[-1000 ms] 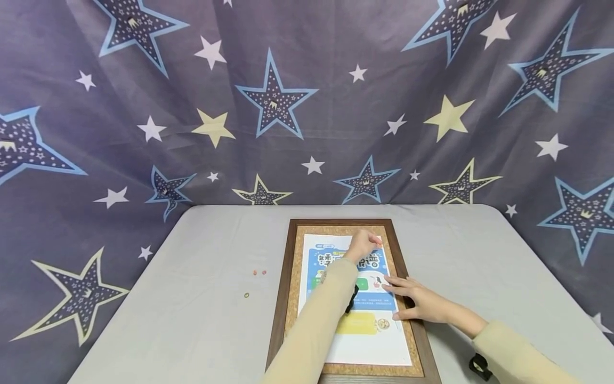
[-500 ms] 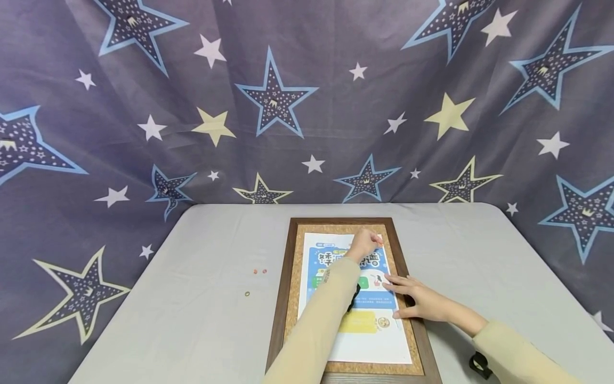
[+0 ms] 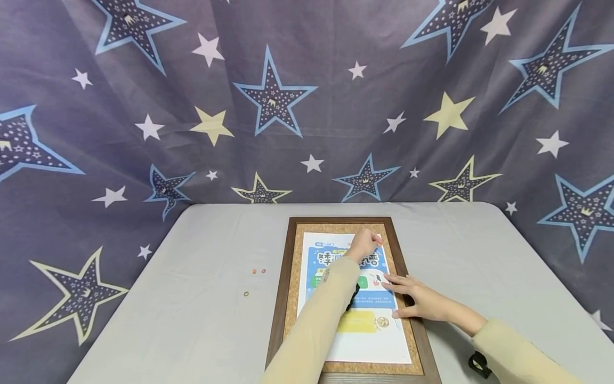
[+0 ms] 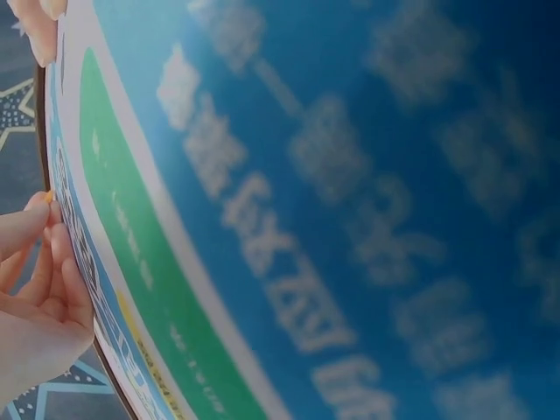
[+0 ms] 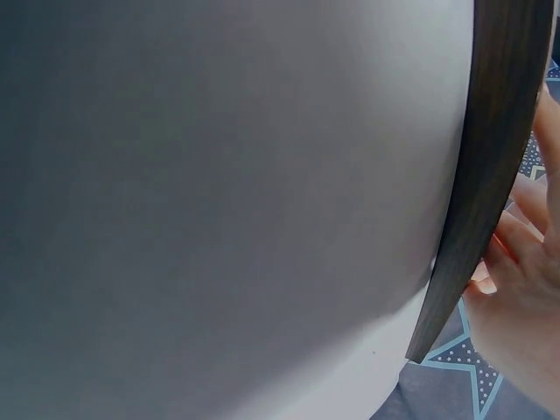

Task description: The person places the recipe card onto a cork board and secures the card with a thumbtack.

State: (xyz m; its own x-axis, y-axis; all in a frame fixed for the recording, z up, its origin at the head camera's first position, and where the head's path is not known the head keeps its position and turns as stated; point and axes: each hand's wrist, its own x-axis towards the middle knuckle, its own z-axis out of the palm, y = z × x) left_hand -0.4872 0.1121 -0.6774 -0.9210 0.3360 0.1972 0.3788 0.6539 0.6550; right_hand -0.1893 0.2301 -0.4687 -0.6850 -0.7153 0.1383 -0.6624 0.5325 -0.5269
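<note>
A sheet of printed paper [image 3: 352, 298] with blue, green and yellow panels lies on a cork board [image 3: 292, 277] in a brown wooden frame. My left hand [image 3: 363, 244] is at its upper right corner. In the left wrist view, thumb and fingertips of the left hand [image 4: 44, 289] pinch a small orange pushpin [image 4: 49, 198] right at the paper; most of it is hidden. My right hand [image 3: 422, 300] rests across the right side of the frame, fingers spread and fingertips on the paper's right edge. The right wrist view shows the right hand [image 5: 525, 254] beyond the frame's dark edge [image 5: 477, 175].
Small pins lie on the grey tablecloth left of the board: an orange one [image 3: 254, 271], a reddish one [image 3: 264, 271] and a yellow-green one [image 3: 246, 294]. A star-patterned curtain [image 3: 307, 106] hangs behind the table. My left sleeve [image 3: 316, 320] crosses over the paper.
Both hands stay in the same places, the left at the paper's upper right corner and the right on its edge. The head view shifts only very slightly.
</note>
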